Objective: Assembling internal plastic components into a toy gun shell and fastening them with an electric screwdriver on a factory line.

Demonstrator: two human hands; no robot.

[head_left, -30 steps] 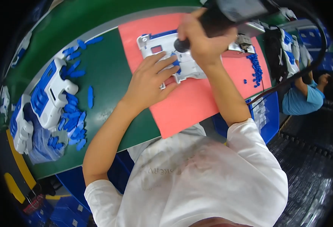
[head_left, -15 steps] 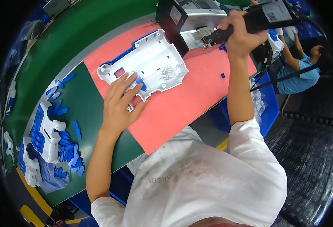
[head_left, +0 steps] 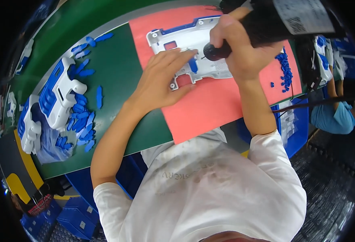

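A white plastic housing shell (head_left: 208, 71) with a blue edge strip lies open side up on a pink mat (head_left: 203, 107). My left hand (head_left: 157, 78) rests on its left part, fingers stretched out and thumb apart. The fingertips are beside a small blue plastic piece (head_left: 193, 65) inside the shell. Above the shell's right part, my right hand (head_left: 245, 56) is wrapped round a black electric screwdriver (head_left: 262, 26). The tool's dark nose points left and down toward the blue piece; its tip is hard to make out. Hand and tool hide the shell's right end.
Many small blue parts (head_left: 284, 68) lie on the mat's right side. Left on the green table (head_left: 117, 72) are blue strips (head_left: 80, 117) and white-and-blue housings (head_left: 58, 94). A cable (head_left: 327, 103) runs at right, near a co-worker in a blue shirt (head_left: 334, 117).
My right hand has brought the screwdriver left, from the metal fixture to over the shell. My left hand stays on the shell. The view has shifted, and the small blue parts now show.
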